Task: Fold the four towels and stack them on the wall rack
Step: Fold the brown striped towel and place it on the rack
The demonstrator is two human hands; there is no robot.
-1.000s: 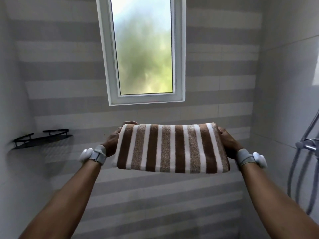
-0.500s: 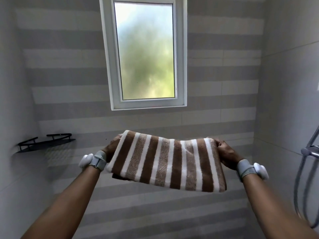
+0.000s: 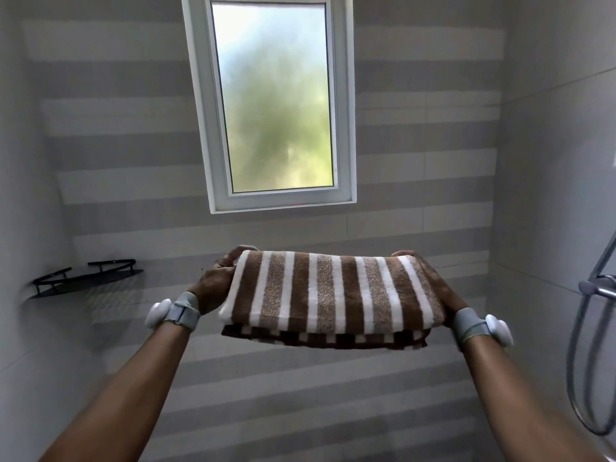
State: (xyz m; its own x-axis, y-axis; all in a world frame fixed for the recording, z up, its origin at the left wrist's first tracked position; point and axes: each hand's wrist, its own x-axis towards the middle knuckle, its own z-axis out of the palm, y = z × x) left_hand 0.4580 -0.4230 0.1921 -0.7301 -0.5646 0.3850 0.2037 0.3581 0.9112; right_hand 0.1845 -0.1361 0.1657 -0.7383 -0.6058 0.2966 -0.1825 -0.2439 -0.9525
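A folded towel (image 3: 330, 295) with brown and white stripes hangs flat in the air below the window, held level between both hands. My left hand (image 3: 215, 283) grips its left end, fingers curled over the far edge. My right hand (image 3: 433, 283) grips the right end, mostly hidden behind the cloth. Both wrists wear grey bands with white pods. A black wire corner rack (image 3: 85, 278) is fixed to the wall at the left, well apart from the towel, with nothing visible on it. No other towels are in view.
A white-framed frosted window (image 3: 276, 101) sits in the striped tiled wall ahead. A chrome shower fitting and hose (image 3: 590, 345) hang on the right wall. The left wall is close beside the rack.
The towel was tilted down to the right half a second ago; now it lies level and flatter. Both hands have shifted slightly with it.
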